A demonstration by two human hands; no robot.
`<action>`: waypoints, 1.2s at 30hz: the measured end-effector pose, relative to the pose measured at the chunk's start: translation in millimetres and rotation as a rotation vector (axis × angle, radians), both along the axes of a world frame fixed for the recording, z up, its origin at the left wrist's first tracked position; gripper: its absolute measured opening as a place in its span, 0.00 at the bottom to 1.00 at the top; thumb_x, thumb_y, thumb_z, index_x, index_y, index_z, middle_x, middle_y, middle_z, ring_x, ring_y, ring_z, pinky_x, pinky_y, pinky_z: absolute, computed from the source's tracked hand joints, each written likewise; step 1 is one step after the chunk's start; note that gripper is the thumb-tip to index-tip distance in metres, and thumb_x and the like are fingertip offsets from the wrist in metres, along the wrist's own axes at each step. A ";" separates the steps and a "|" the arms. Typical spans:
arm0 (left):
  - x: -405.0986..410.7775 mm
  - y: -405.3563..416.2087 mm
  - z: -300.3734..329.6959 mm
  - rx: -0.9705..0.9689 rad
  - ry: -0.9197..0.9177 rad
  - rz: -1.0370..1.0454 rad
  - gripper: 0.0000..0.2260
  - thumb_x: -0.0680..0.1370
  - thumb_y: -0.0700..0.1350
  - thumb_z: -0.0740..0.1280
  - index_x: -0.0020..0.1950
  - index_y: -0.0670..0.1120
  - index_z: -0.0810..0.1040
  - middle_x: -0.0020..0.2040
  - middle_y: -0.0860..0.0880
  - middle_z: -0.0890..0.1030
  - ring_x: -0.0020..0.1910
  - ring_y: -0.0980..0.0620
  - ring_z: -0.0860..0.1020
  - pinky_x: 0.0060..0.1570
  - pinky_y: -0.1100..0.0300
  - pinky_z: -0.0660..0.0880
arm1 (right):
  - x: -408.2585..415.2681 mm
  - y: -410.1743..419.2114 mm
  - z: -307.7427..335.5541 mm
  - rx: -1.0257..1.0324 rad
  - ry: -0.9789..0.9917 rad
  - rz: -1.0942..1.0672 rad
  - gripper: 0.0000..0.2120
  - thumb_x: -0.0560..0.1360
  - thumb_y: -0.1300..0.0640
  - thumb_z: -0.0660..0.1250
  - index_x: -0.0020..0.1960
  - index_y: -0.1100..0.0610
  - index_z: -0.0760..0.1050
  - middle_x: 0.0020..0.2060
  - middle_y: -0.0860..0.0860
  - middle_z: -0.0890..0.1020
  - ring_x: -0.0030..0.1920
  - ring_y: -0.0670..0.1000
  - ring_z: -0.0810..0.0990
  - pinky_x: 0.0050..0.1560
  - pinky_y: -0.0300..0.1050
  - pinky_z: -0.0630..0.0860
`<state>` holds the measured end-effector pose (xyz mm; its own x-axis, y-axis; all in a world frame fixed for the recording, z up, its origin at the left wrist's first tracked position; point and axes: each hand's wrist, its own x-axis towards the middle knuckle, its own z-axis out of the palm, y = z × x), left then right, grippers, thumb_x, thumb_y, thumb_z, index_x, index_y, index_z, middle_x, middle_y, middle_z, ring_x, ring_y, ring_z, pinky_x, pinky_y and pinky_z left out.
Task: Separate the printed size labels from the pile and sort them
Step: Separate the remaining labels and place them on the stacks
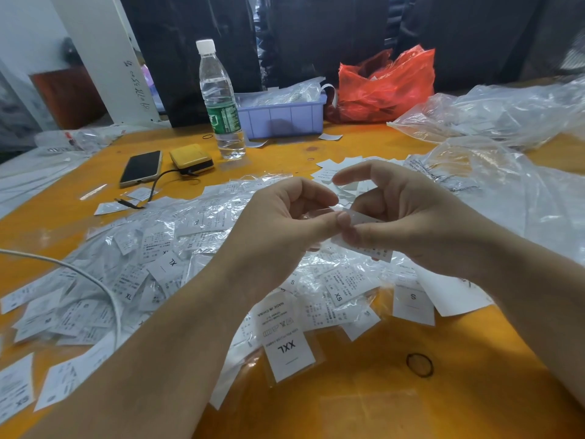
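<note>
A: Held label [364, 231] is up over the pile [133, 264], pinched from both sides. Left hand [278, 223] has thumb and curled fingers on its near end; right hand [395, 213] nips the other end, index lifted clear.

B: Size?

A: Can't read it, print faces away. Best to peel slowly, these cling together, then flip it to check.

B: Surroundings?

A: XXL label [289, 353] lies nearest, rubber band [419, 365] to its right, orange table [443, 391] under everything.
</note>
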<state>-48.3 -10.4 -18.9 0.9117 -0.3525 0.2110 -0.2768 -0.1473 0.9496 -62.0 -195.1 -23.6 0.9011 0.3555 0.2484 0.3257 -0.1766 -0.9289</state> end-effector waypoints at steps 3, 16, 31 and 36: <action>0.1 0.3 -0.2 0.033 -0.036 -0.010 0.09 0.67 0.47 0.77 0.44 0.48 0.82 0.40 0.49 0.85 0.38 0.54 0.81 0.40 0.62 0.78 | 0.0 -1.1 0.6 -0.027 0.001 0.001 0.27 0.69 0.60 0.75 0.64 0.53 0.69 0.32 0.63 0.74 0.34 0.55 0.74 0.38 0.49 0.73; 2.2 0.5 -1.3 0.001 0.171 -0.071 0.07 0.69 0.48 0.72 0.44 0.46 0.83 0.34 0.50 0.83 0.33 0.56 0.79 0.36 0.63 0.77 | -0.1 -5.2 5.5 -0.178 -0.011 0.001 0.27 0.66 0.59 0.74 0.62 0.50 0.70 0.36 0.60 0.82 0.39 0.63 0.81 0.41 0.58 0.79; 2.6 0.3 -3.3 0.098 0.087 -0.057 0.04 0.77 0.44 0.69 0.44 0.46 0.83 0.33 0.53 0.82 0.32 0.57 0.77 0.37 0.62 0.73 | -2.7 -7.9 9.9 -0.213 0.030 0.042 0.25 0.70 0.67 0.73 0.64 0.55 0.69 0.38 0.58 0.83 0.39 0.56 0.82 0.42 0.50 0.78; 1.3 -0.3 -2.3 0.085 0.063 -0.082 0.04 0.77 0.44 0.70 0.44 0.46 0.83 0.34 0.52 0.82 0.34 0.57 0.77 0.36 0.64 0.74 | -3.6 -7.7 10.7 -0.218 0.043 0.065 0.26 0.68 0.63 0.72 0.64 0.54 0.69 0.39 0.58 0.83 0.39 0.54 0.82 0.42 0.47 0.77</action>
